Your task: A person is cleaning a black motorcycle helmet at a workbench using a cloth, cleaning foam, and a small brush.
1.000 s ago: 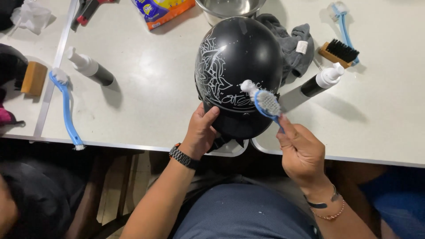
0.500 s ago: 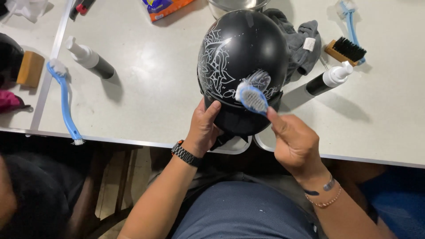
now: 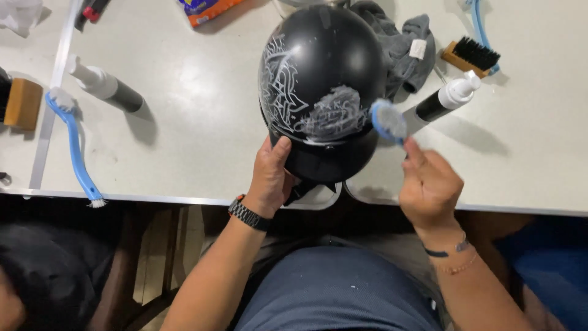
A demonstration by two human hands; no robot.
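Surface: pale desk (image 3: 184, 122), front edge
Helmet: black helmet (image 3: 318, 79) foamy, on desk
Left hand (image 3: 269, 178): gripping helmet's rim
Right hand (image 3: 429, 184): pinching blue brush (image 3: 388, 121)
Package: orange-blue packet (image 3: 211, 9), far edge

The left hand (image 3: 271, 176) reaches up and forward from the lower middle, its forearm bare and a dark banded watch on the wrist. Its thumb points up and the fingers curl out of sight, in a firm grip on what it steadies. The right hand (image 3: 429, 184) is raised on the right side, back turned to the camera, fingers bunched and closed around a thin handle with the index finger stretched up along it. Two thin bracelets circle the right wrist, and the forearm runs down toward the lower right corner.
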